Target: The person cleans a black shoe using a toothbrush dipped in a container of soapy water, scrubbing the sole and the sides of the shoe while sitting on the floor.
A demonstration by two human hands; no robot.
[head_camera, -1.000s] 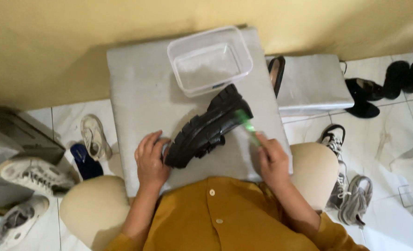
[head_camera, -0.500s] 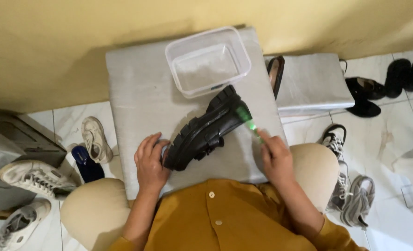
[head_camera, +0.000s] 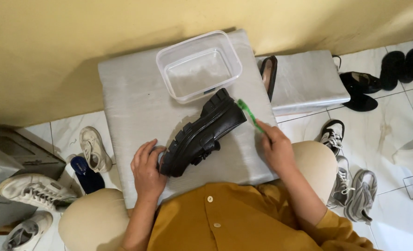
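A black chunky-soled shoe (head_camera: 202, 135) lies on its side on a grey cushion-like board (head_camera: 132, 107) across my lap. My left hand (head_camera: 147, 169) holds its toe end against the board. My right hand (head_camera: 275, 148) grips a green toothbrush (head_camera: 248, 113), whose head touches the heel end of the shoe. A clear plastic tub (head_camera: 198, 65) stands just behind the shoe, near the yellow wall.
Several shoes lie about the tiled floor: white sneakers (head_camera: 34, 189) and a beige one (head_camera: 94, 149) at left, grey sneakers (head_camera: 357, 193) and black shoes (head_camera: 378, 79) at right. A second grey board (head_camera: 309, 79) lies at right with a black flat (head_camera: 267, 74) beside it.
The view has shifted slightly, so everything sits lower and more to the left. My right hand has moved the toothbrush up along the shoe's heel. My left hand stays on the toe.
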